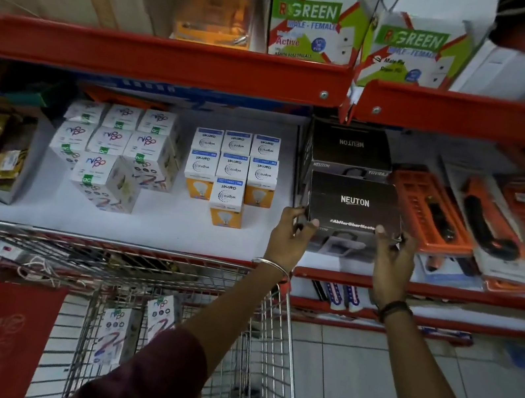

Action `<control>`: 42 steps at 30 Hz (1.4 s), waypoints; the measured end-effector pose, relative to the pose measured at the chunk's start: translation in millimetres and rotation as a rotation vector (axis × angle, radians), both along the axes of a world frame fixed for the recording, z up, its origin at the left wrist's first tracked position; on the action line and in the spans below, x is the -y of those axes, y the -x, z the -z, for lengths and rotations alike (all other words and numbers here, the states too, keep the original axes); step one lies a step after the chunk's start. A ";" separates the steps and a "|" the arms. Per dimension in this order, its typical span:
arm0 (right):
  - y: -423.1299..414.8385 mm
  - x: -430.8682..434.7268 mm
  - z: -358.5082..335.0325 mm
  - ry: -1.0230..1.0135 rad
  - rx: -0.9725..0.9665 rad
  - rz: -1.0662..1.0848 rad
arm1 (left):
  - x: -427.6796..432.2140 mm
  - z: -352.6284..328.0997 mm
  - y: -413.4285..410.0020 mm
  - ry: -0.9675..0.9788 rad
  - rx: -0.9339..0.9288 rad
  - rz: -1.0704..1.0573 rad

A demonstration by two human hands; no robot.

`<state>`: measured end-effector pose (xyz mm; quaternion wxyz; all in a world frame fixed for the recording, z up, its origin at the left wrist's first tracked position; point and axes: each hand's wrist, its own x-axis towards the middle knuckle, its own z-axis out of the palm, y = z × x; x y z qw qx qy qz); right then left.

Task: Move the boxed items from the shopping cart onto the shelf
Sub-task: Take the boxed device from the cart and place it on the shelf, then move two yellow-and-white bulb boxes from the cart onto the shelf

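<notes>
A black box marked NEUTON sits on the white shelf, in front of another black NEUTON box. My left hand grips its near left corner. My right hand grips its near right corner. Below, the wire shopping cart holds two white boxes with coloured print, standing upright.
Further left on the shelf stand several white boxes with green labels and white-and-orange bulb boxes. Orange blister-packed tools lie to the right of the black boxes. A red shelf beam runs overhead, with green-and-white boxes above it.
</notes>
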<state>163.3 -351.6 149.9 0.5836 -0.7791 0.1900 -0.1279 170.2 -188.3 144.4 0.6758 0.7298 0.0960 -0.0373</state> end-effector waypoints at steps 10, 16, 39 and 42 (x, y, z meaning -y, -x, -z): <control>99.3 -71.0 5.0 0.243 0.107 -0.076 | -91.0 -18.6 92.4 -0.007 0.166 0.163; 163.8 -149.4 72.9 0.219 -0.178 -0.484 | -187.5 73.1 176.8 -0.275 -0.150 0.128; 199.6 -222.7 249.7 0.429 -1.048 -1.246 | -286.0 243.2 253.3 -0.642 -0.770 0.857; 191.7 -222.3 238.2 0.464 -1.019 -1.264 | -299.0 229.8 255.4 -0.580 -0.731 0.850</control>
